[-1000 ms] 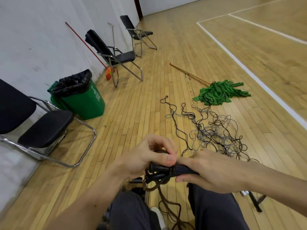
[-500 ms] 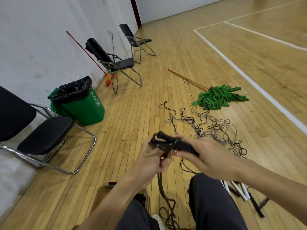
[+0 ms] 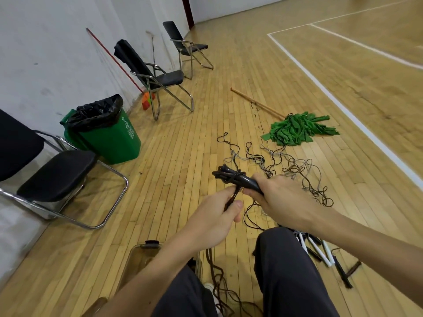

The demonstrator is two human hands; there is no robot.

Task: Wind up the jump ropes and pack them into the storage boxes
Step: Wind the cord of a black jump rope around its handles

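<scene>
My right hand (image 3: 283, 200) grips the black handles of a jump rope (image 3: 233, 177), held level above the floor with a few turns of cord around them. My left hand (image 3: 217, 216) pinches the brown cord of that rope just below the handles; the cord hangs down between my knees and trails on the floor. A clear storage box (image 3: 139, 259) with a black latch stands on the floor under my left forearm, partly hidden. A tangle of loose jump ropes (image 3: 286, 170) lies on the wooden floor ahead. More handles, white and black (image 3: 320, 250), lie by my right knee.
A green bin with a black liner (image 3: 107, 133) stands by the wall at left. Black folding chairs (image 3: 57, 175) line the wall. A green mop (image 3: 295, 129) with a wooden stick lies beyond the ropes. A white court line (image 3: 343, 110) crosses the floor at right.
Both hands have lifted the handles up and forward from my lap. My left hand has slid off the handle ends down onto the hanging cord. The storage box has come into view.
</scene>
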